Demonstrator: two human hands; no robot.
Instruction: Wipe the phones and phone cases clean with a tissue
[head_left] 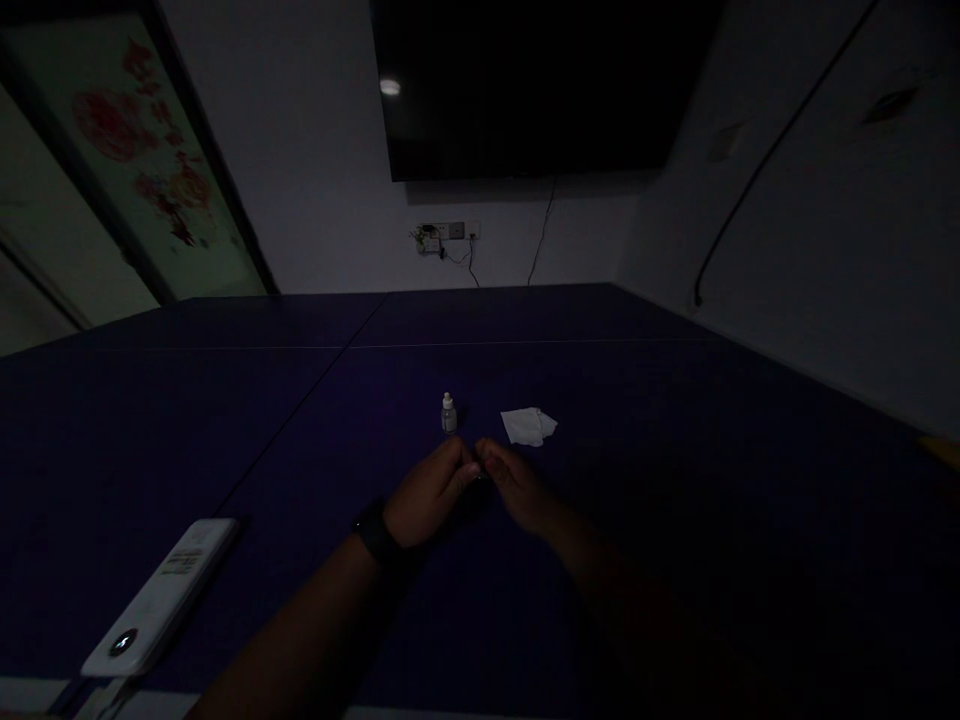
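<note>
In the dim head view my left hand, with a black watch at its wrist, is closed in a pinch. My right hand is closed too, its fingertips meeting those of the left. A small shiny bit shows between the fingertips, too dark and small to name. Just beyond my left hand a small clear dropper bottle with a pale cap stands upright. Past my right hand lies a folded white tissue, apart from the fingers.
The dark blue table has a thin white line and a seam. A white power bank with a cable lies at the near left. Behind are wall sockets with wires, a large black screen and a glass door.
</note>
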